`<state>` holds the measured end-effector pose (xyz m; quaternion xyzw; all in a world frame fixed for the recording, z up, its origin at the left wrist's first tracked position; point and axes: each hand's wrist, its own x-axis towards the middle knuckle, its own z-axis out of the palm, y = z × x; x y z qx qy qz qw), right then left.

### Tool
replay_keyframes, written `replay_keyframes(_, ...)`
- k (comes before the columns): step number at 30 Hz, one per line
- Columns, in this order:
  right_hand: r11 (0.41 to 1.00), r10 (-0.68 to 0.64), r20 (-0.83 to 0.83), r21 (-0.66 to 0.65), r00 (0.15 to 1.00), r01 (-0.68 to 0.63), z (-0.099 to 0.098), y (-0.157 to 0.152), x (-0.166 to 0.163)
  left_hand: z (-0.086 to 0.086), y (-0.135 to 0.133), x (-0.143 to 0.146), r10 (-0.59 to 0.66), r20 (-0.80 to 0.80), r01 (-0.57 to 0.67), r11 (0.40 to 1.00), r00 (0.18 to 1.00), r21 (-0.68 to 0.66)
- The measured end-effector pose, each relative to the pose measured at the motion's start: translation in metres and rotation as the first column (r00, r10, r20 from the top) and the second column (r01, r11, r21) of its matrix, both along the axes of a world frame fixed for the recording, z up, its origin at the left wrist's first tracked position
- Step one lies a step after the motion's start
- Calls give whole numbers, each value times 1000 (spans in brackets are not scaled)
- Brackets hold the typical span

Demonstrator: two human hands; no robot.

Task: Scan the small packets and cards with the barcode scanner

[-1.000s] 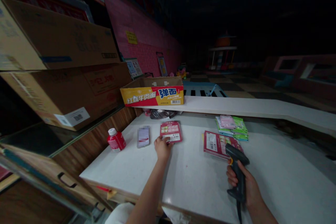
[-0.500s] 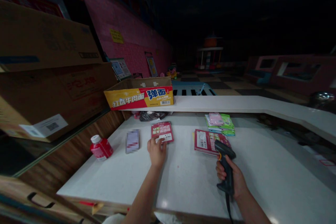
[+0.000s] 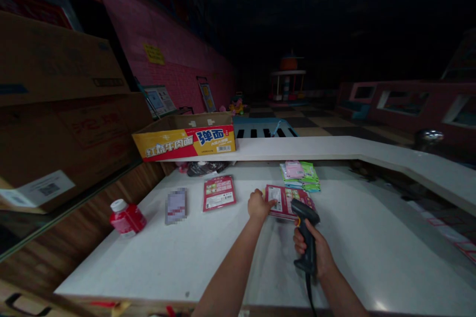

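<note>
My right hand point(image 3: 315, 250) is wrapped around the handle of a black barcode scanner point(image 3: 305, 235), its head tilted over a stack of red printed packets point(image 3: 284, 197). At the left edge of that stack, my left hand point(image 3: 260, 205) pinches, thumb on top and curled fingers at the side; how many packets it grips I cannot tell. Farther left, a separate red packet point(image 3: 219, 193) lies flat on the white counter point(image 3: 163, 267), label side up. Behind the stack are green and pink packets point(image 3: 302, 174) in a loose pile.
A phone point(image 3: 176, 206) and a red bottle with a white cap point(image 3: 127, 218) are on the left of the counter. On the raised ledge point(image 3: 320, 146) sits an open noodle carton point(image 3: 186, 141). Large cardboard boxes point(image 3: 70, 129) are stacked at far left. The scanner's cable point(image 3: 310, 294) runs off the front edge.
My left hand has left the single red packet and moved right to the edge of the red stack. My right hand still holds the scanner. The view has shifted slightly right.
</note>
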<state>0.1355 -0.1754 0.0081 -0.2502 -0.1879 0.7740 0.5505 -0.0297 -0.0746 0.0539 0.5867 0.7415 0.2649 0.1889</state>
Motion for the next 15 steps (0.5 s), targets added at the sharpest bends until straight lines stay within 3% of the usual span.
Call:
replay_keyframes(3,1000,-3,9,-10,1000,3,2,0,-1,-4,9,0,12,39,-10,999,999,-51)
replay_keyframes(10,1000,-4,18,-23,1000,4,6,1,-2,-15,23,-14,51,237,-59,998,970,24)
replay_keyframes(12,1000,-2,13,-22,1000,2,6,1,-2,-16,26,-16,73,428,-84,996,901,8)
replay_keyframes(15,1000,-1,12,-24,1000,1,4,1,-1,-17,30,-15,89,713,-46,996,696,-80)
